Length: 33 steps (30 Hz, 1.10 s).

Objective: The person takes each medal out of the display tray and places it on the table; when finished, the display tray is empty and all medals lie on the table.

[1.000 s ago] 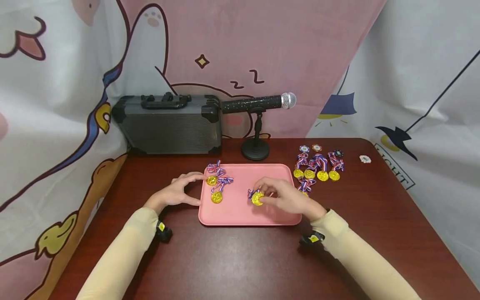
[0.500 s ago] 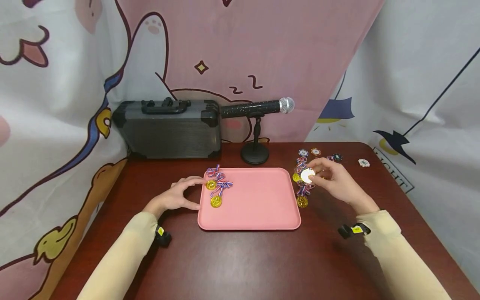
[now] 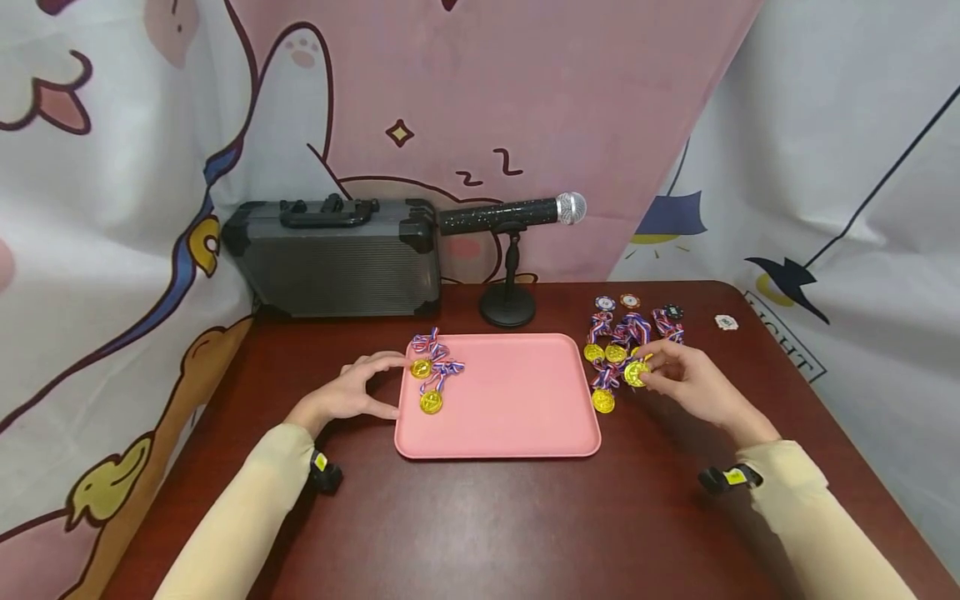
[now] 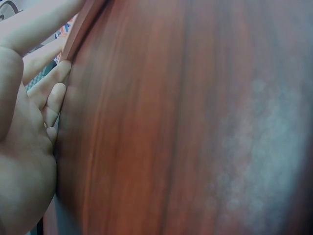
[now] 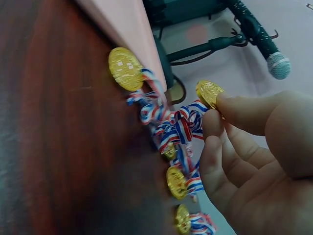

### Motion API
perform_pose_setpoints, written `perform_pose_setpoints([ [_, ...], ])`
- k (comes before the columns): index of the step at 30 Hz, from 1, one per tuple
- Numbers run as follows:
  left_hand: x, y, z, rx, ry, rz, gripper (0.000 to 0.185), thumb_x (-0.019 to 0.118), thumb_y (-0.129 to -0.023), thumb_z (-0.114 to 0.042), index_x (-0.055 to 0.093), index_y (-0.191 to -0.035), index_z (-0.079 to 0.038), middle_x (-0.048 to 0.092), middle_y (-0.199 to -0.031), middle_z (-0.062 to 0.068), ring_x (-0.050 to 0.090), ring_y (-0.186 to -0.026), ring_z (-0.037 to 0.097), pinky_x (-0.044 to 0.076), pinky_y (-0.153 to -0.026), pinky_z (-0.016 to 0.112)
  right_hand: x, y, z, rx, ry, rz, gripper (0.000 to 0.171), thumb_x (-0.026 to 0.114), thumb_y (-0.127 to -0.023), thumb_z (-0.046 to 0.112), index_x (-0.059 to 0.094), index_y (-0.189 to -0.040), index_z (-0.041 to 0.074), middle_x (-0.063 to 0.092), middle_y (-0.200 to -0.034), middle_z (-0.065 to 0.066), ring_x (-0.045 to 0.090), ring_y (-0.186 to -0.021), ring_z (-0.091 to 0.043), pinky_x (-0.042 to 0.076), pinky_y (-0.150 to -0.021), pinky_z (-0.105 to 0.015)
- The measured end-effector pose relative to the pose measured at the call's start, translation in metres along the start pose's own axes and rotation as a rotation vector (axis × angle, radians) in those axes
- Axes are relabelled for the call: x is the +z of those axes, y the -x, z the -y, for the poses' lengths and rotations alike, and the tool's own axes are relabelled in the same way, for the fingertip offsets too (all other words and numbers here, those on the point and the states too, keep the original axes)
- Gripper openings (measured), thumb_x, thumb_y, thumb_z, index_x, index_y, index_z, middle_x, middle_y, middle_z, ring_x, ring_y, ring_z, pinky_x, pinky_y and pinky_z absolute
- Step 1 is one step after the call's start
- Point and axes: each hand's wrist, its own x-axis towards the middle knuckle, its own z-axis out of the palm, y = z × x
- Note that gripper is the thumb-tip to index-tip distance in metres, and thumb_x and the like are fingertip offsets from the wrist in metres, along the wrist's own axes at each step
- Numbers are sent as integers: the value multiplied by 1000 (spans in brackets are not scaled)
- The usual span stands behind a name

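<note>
My right hand (image 3: pixel 697 382) pinches a gold medal (image 3: pixel 636 372) between thumb and fingers, just right of the tray. In the right wrist view the held medal (image 5: pixel 209 93) stands on edge at the fingertips, with red, white and blue ribbon beside it. Close by lie several more ribboned medals, the nearest gold medal (image 3: pixel 603 401) beside the tray's right edge. My left hand (image 3: pixel 348 390), fingers spread, touches the left rim of the pink tray (image 3: pixel 510 400). Two medals rest at the tray's left end, an upper medal (image 3: pixel 421 368) and a lower medal (image 3: pixel 431 402).
Behind the tray stand a dark hard case (image 3: pixel 337 267) and a microphone (image 3: pixel 510 215) on a round-based stand (image 3: pixel 507 305). Poker chips lie at the back right, among them a black chip (image 3: pixel 673 312) and a white chip (image 3: pixel 726 322). Curtains enclose the table.
My right hand has carried the medal from above the tray rightward to the other medals, then slightly lower and toward me. The left hand has stayed at the tray's rim.
</note>
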Motion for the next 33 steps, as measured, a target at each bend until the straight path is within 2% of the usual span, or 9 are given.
perform_pose_setpoints([
  [3, 0, -1, 0, 2, 2, 2, 87, 95, -75, -37, 56, -151, -24, 46, -159, 8, 40, -139, 37, 16, -110, 71, 5, 4, -8, -6, 17, 18, 32, 77, -94, 1, 67, -125, 3, 72, -96, -9, 71, -79, -23, 58, -67, -26],
  [10, -1, -1, -1, -14, -3, 3, 87, 96, -75, -38, 56, -151, -25, 46, -160, 7, 39, -140, 36, 16, -111, 69, 14, 8, -14, -43, 114, 90, 30, 78, -93, 3, 70, -122, 6, 72, -96, -1, 68, -84, -9, 56, -73, -26],
  [14, -1, -1, -1, -27, -1, 6, 87, 95, -76, -38, 55, -152, -25, 44, -161, 7, 37, -142, 37, 15, -112, 69, 19, 10, -15, -71, 181, 93, 32, 80, -91, 2, 72, -121, 8, 72, -94, 3, 67, -84, -8, 56, -74, -29],
  [18, -1, -1, 0, -32, -1, 5, 87, 95, -75, -39, 55, -152, -26, 44, -161, 7, 37, -142, 37, 14, -113, 68, 22, 12, -17, -61, 242, 101, 32, 82, -90, 4, 72, -120, 12, 72, -94, 6, 66, -83, -8, 57, -74, -31],
  [23, 0, 0, 3, -17, -2, 4, 88, 96, -75, -38, 55, -152, -26, 45, -160, 7, 38, -140, 36, 15, -112, 69, 24, 12, -14, -50, 289, 109, 32, 83, -91, 8, 71, -120, 12, 73, -98, 3, 69, -84, -10, 58, -76, -34],
  [28, 0, -1, 4, -8, 5, 1, 87, 95, -75, -38, 56, -151, -25, 46, -160, 7, 39, -139, 36, 15, -110, 70, 24, 13, -9, -61, 320, 72, 35, 84, -89, 7, 71, -122, 7, 74, -102, -4, 70, -85, -14, 59, -76, -37],
  [33, 0, -2, 2, -3, 10, -1, 87, 96, -74, -37, 56, -151, -24, 46, -159, 7, 40, -139, 37, 15, -110, 69, 22, 14, -6, -55, 339, 57, 37, 85, -88, 8, 72, -122, 7, 74, -101, -4, 69, -84, -14, 58, -75, -38],
])
